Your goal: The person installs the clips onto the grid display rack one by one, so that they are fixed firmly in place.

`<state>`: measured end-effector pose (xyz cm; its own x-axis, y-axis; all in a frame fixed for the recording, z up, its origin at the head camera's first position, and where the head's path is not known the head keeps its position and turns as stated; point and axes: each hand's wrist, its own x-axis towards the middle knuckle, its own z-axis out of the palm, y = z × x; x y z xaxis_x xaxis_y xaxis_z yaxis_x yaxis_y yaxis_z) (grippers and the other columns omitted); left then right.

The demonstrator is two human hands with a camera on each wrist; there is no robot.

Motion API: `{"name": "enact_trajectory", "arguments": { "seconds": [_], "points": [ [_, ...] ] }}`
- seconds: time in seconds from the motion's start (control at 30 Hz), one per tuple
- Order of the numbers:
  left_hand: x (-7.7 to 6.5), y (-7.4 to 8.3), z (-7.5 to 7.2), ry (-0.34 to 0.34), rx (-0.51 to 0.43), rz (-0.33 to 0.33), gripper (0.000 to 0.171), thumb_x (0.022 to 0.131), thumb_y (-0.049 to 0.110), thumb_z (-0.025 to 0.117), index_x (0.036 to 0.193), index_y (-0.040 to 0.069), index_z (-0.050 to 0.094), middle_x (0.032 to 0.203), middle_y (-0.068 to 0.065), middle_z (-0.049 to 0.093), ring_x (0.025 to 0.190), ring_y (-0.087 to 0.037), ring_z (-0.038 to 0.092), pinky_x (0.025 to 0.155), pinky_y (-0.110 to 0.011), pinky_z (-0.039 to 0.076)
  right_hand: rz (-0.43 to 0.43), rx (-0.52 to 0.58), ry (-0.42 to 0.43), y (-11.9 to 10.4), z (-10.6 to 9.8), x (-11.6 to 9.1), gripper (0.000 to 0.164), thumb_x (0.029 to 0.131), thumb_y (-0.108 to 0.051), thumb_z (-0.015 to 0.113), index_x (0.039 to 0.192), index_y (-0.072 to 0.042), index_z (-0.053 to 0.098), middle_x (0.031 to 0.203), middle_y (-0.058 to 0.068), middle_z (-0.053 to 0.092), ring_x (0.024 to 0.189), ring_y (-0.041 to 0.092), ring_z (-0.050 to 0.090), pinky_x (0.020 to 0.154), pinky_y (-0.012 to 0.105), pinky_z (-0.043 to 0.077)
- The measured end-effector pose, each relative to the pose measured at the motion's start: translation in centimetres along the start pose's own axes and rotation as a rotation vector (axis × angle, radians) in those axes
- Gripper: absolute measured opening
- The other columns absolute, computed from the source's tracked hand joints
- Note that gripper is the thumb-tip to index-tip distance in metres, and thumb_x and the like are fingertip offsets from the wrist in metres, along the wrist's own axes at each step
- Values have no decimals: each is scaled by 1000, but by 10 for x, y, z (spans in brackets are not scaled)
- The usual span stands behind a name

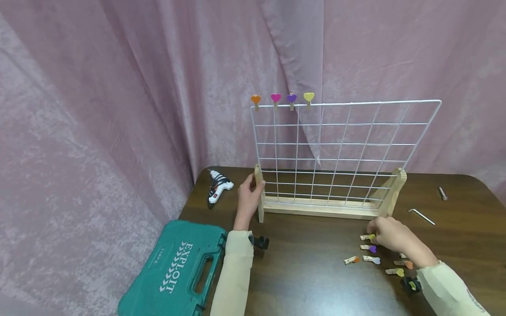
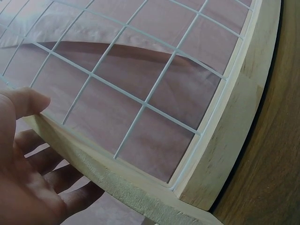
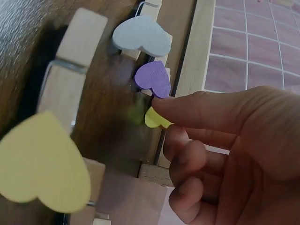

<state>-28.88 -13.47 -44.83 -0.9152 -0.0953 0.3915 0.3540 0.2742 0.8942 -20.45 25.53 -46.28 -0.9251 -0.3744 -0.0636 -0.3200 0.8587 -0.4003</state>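
A narrow pinch in the right hand (image 1: 393,235) holds a yellow-heart clip (image 1: 366,237), with a purple-heart clip (image 1: 368,249) just on its near side and the right wooden leg (image 1: 396,189) just beyond; the left hand (image 1: 248,199) grips the left wooden leg (image 1: 261,210), tabletop (image 1: 308,254) spreading between both hands, its far edge behind the wire grid (image 1: 336,144)

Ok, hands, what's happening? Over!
Left hand grips wooden upright. Right hand at yellow-heart clip; pinch unclear. Purple-heart clip close by; nothing seen blocking.

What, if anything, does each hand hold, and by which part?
The left hand grips the left wooden upright at its upper half. The right hand is at a clothespin's yellow heart; pinching is unclear.
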Motion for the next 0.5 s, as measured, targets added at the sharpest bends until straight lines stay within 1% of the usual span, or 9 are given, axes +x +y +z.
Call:
{"name": "enact_trajectory", "arguments": {
  "seconds": [0.1, 0.27, 0.4, 0.5],
  "points": [
    [-1, 0, 0, 3, 3, 0, 36, 90, 22, 60, 123, 10, 58, 113, -13, 62, 107, -23, 57, 86, -38, 49, 18, -26, 18, 0, 2, -2, 16, 68, -2, 69, 69, -15, 60, 64, -4, 52, 57, 16, 44, 47, 33, 35],
    [-2, 2, 0, 5, 5, -11, 37, 90, 22, 61, 125, 9, 57, 115, -13, 61, 108, -23, 57, 88, -36, 48, 28, -60, 25, -2, 3, -4, 19, 66, -4, 71, 67, -15, 55, 64, -4, 50, 58, 16, 44, 48, 33, 34],
    [-2, 2, 0, 4, 4, -8, 38, 90, 21, 60, 126, 8, 56, 116, -14, 60, 109, -24, 56, 88, -36, 48, 11, -17, 20, -7, -2, -7, 19, 67, -6, 71, 66, -14, 54, 60, -5, 47, 54, 13, 42, 47, 30, 34],
    [-1, 2, 0, 7, 0, -7, 38, 90, 21, 61, 125, 8, 56, 115, -14, 60, 108, -25, 56, 88, -37, 48, -26, 37, 42, -12, -11, -7, 16, 69, -4, 69, 69, -12, 55, 58, -6, 47, 51, 10, 43, 45, 27, 35]
  ]
}}
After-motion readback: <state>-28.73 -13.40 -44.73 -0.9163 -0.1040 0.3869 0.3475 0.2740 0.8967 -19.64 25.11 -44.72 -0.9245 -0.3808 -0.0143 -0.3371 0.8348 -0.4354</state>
